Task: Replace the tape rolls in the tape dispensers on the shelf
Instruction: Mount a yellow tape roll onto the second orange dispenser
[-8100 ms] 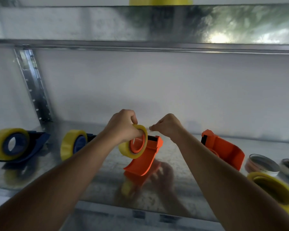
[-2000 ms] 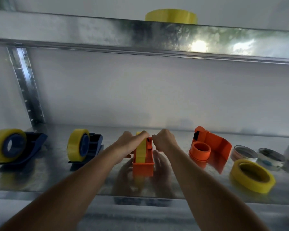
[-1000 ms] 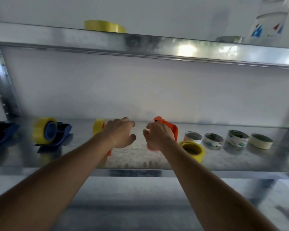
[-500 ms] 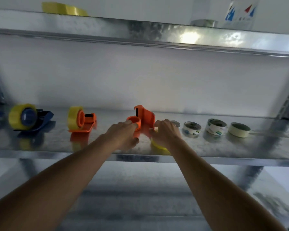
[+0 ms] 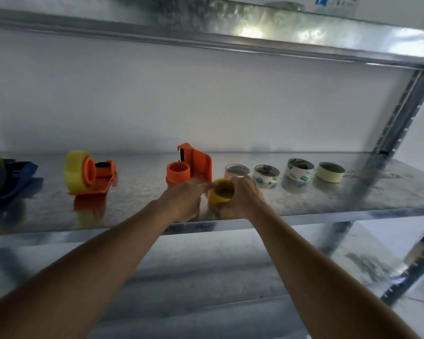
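Right hand (image 5: 245, 196) gripping yellow tape roll (image 5: 221, 194) at front of shelf (image 5: 328, 204), before empty orange dispenser (image 5: 191, 167); left hand (image 5: 184, 199) fingertips touching roll, closure unclear.

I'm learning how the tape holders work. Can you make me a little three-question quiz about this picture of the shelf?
1. True or false: the orange dispenser nearest the hands already has a roll on its hub.
2. Which thing is the right hand holding? A) yellow tape roll B) a blue dispenser C) a white roll
3. How many loose rolls sit in a row on the shelf to the right of the hands?

Key:
1. False; its hub is bare. The loaded orange dispenser stands further left.
2. A; the left hand touches it too.
3. Four.
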